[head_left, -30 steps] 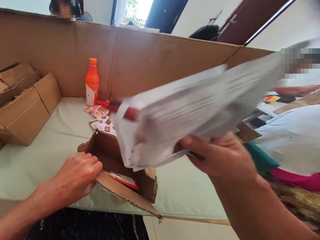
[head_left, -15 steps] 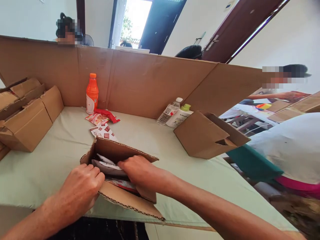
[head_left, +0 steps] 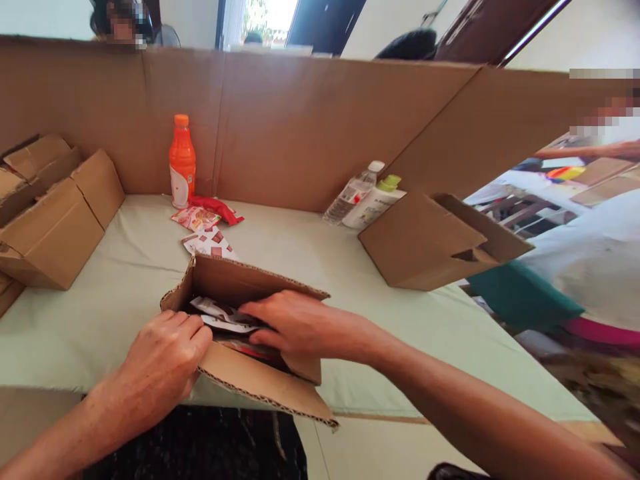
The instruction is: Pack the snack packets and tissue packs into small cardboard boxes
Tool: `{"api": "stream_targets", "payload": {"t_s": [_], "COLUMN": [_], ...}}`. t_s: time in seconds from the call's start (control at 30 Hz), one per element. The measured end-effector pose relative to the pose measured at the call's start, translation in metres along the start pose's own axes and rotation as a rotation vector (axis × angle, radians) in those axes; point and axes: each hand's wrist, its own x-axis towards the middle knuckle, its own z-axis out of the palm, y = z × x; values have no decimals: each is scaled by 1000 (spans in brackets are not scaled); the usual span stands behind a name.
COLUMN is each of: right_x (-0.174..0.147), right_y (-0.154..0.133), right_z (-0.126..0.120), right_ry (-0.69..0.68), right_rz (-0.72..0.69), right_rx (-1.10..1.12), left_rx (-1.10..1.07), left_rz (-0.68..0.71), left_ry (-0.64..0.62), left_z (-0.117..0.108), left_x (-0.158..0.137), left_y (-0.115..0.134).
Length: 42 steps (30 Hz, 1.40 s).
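An open cardboard box [head_left: 265,387] stands near the front edge of the cloth-covered table, its flaps spread. My left hand [head_left: 167,353] is closed over the box's left front edge. Inside the box, my right hand [head_left: 293,323] has its thumb and fingers on either side of the right end of a white packet [head_left: 227,325]; its fingertips are partly hidden. Below lies something red and white, mostly in shadow. Just behind the box rests a white packet with brown squares [head_left: 213,243].
An orange drink bottle [head_left: 182,163] stands behind a patterned packet [head_left: 195,217] and a red packet [head_left: 223,211]. A clear bottle [head_left: 353,193] and a white bottle with a green cap [head_left: 373,207] lean beside another box [head_left: 420,243]. More boxes [head_left: 60,220] sit left, before a cardboard wall [head_left: 300,133].
My right hand's thumb and fingers have parted somewhat, and the white packets sit differently inside the box. My left hand stays on the box edge. The view has tilted downward.
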Motion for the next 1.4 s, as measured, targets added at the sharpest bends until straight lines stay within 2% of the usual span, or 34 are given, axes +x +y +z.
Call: {"api": "stream_targets", "payload": {"t_s": [0.13, 0.33, 0.53, 0.63, 0.73, 0.8, 0.83, 1.0, 1.07, 1.13, 1.2, 1.3, 1.4], "right_x": [-17, -40, -19, -4, -1, -8, -15, -54, -61, -58, -49, -35, -26], "right_y": [6, 17, 4, -5, -1, 8, 15, 40, 43, 42, 40, 35, 34], "right_z": [-7, -7, -12, -17, -16, -11, -7, 21, 37, 56, 73, 87, 86], "right_ry": [93, 141, 5, -94, -82, 22, 117, 817, 1000, 1103, 1138, 1162, 1336], "right_rz": [22, 70, 86, 30, 11, 14, 0, -170, -192, -203, -230, -278, -195], "right_rx": [-23, -32, -67, -156, -185, -120, -73, 116, 152, 150, 122, 140, 200], "left_rx": [-57, -94, -39, -13, 11, 10, -3, -216, -242, -211, -200, -287, -373], "left_rz": [17, 12, -6, -7, -23, -32, -26, 69, 35, -71, -152, -159, -149], "left_ry": [5, 29, 23, -9, -54, -42, -11, 275, 401, 524, 595, 593, 606], "left_z": [-3, -2, -7, -9, -8, -7, -7, -6, -3, 5, 15, 29, 35], "left_x": [-1, 1, 3, 0, -3, -5, -5, -17, -26, -36, -44, -46, -40], "left_y": [-1, -1, 3, 10, 15, 15, 15, 4, -1, -6, -9, -10, -8]}}
